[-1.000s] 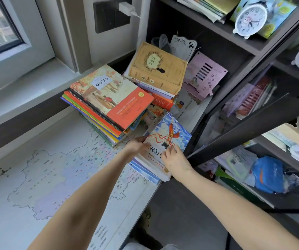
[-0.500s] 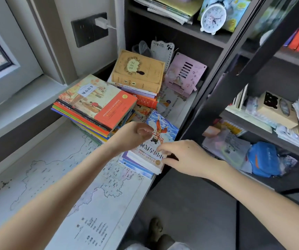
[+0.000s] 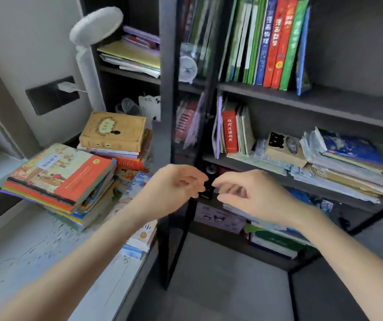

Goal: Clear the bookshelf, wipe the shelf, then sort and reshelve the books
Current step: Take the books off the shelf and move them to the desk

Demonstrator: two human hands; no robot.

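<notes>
My left hand [image 3: 174, 188] and my right hand [image 3: 248, 195] hover close together in front of the dark bookshelf [image 3: 324, 98], at the level of its lower shelves. Their fingers are loosely curled and I see no book in them. A small dark part of the shelf frame shows between the fingertips. On the desk to the left lie three book stacks: one topped by an orange cover [image 3: 63, 177], one topped by a tan book [image 3: 114, 130], and a low one with a blue cover [image 3: 139, 237] under my left forearm. Upright books [image 3: 276, 40] fill the top shelf.
The glass door frame [image 3: 169, 89] stands open between the desk and the shelves. A red dictionary [image 3: 230, 132] and a paper pile [image 3: 348, 167] sit on the middle shelf. A white lamp [image 3: 95, 26], a clock [image 3: 187, 68] and a wall socket [image 3: 51, 93] are at the left. A map covers the desk [image 3: 47, 262].
Both hands have let go of the blue-cover book stack and risen to the right, toward the bookshelf. My view has swung right and up to the shelves.
</notes>
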